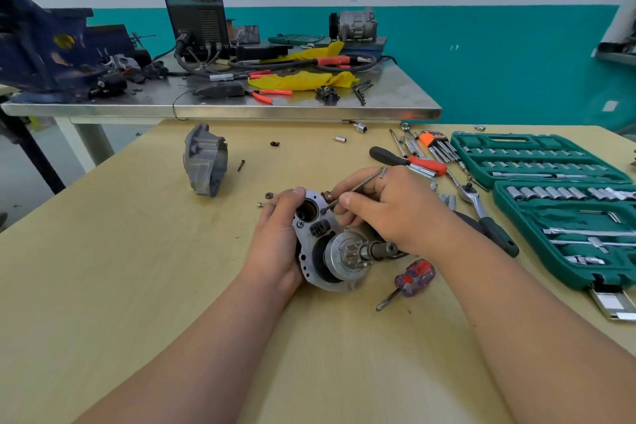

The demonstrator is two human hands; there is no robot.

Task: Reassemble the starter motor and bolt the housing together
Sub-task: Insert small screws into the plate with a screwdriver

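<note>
Left hand [275,244] grips the starter motor [330,251] at centre frame, fingers curled round its plate, evidently steadying it. Right hand [389,210] pinches a thin rod [358,188], tip at a plate hole, judged alignment. Grey end housing [204,160] lies apart, upper left, unfitted.

The starter motor [332,253] is partly hidden, and the thin rod [358,187] is too small to identify.
</note>
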